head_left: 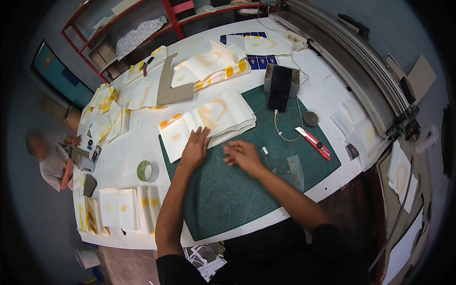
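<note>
A stack of white folded paper sheets with pale orange print [228, 108] lies across the upper left of a green cutting mat [223, 204]. My left hand [195, 145] rests on its near edge, fingers stretched flat over the paper. To the right, my right hand [241, 155] hovers over the mat, apart from the stack. Its fingers are loosely bent and spread, with nothing visible between them. Beside that hand lies a small white piece [265, 150]. Farther right on the mat is a red utility knife [315, 144] with its blade showing.
A dark phone [280, 88] leans on a grey box, its cable trailing over the mat. Rolls of tape [147, 171] and more paper stacks [128, 209] stand at left. A grey cardboard piece [175, 92] lies behind. Another person [52, 159] is at the far left.
</note>
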Demonstrator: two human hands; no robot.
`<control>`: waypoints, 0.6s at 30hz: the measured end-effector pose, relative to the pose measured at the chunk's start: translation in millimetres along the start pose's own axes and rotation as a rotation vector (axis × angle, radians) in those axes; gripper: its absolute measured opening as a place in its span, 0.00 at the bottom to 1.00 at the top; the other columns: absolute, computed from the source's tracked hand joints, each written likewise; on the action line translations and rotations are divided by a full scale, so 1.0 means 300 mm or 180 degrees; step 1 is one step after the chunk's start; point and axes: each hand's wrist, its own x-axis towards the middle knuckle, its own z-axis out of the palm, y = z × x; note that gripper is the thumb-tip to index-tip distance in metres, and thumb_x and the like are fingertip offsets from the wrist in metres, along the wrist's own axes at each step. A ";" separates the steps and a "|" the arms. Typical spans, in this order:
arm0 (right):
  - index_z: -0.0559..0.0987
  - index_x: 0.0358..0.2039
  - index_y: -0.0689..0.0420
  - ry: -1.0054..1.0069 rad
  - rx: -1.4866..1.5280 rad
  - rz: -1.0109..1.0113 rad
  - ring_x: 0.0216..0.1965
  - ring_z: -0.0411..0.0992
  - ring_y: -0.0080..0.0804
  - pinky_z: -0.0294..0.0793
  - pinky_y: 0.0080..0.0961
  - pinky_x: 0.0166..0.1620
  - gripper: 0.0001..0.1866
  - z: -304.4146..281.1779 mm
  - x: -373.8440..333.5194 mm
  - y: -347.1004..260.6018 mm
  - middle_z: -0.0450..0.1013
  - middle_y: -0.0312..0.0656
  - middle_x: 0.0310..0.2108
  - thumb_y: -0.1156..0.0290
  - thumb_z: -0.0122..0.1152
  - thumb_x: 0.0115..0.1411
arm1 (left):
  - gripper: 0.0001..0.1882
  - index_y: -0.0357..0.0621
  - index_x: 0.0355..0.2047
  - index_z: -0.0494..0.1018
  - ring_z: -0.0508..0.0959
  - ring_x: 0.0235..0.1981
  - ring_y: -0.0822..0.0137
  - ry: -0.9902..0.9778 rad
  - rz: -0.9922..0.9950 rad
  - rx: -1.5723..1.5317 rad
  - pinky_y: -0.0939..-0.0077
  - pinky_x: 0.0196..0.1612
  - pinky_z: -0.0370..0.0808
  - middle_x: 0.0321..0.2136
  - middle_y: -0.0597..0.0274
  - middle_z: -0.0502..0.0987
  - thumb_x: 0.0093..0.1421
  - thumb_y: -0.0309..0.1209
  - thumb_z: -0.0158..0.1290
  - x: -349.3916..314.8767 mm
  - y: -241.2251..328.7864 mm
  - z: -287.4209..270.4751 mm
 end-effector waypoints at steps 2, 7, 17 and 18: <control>0.76 0.52 0.71 -0.0003 0.0898 0.0202 0.46 0.81 0.37 0.84 0.29 0.43 0.28 0.049 0.076 -0.008 0.78 0.54 0.46 0.59 0.71 0.66 | 0.20 0.36 0.61 0.71 0.68 0.68 0.41 0.0031 -0.0021 -0.0092 0.45 0.72 0.61 0.62 0.44 0.74 0.75 0.34 0.47 0.004 0.005 -0.009; 0.76 0.51 0.68 0.0823 0.1483 0.0199 0.47 0.81 0.42 0.86 0.36 0.47 0.24 0.102 0.222 -0.026 0.77 0.52 0.46 0.61 0.70 0.66 | 0.20 0.38 0.62 0.71 0.68 0.67 0.40 0.0022 -0.0018 -0.0139 0.47 0.73 0.61 0.61 0.41 0.74 0.74 0.32 0.48 0.002 0.001 -0.006; 0.75 0.50 0.70 0.1505 0.1731 -0.0347 0.42 0.82 0.42 0.89 0.38 0.43 0.16 0.122 0.260 -0.021 0.78 0.50 0.45 0.73 0.64 0.68 | 0.32 0.39 0.67 0.66 0.68 0.68 0.45 0.0341 0.0118 0.0653 0.44 0.73 0.58 0.65 0.45 0.70 0.66 0.36 0.59 -0.056 0.087 -0.018; 0.74 0.51 0.70 0.1358 0.1850 -0.0343 0.43 0.82 0.42 0.88 0.40 0.44 0.16 0.130 0.240 -0.021 0.78 0.50 0.46 0.73 0.64 0.68 | 0.34 0.39 0.67 0.65 0.68 0.68 0.45 0.0470 0.0011 0.0703 0.45 0.74 0.58 0.66 0.46 0.70 0.62 0.33 0.61 -0.075 0.086 -0.022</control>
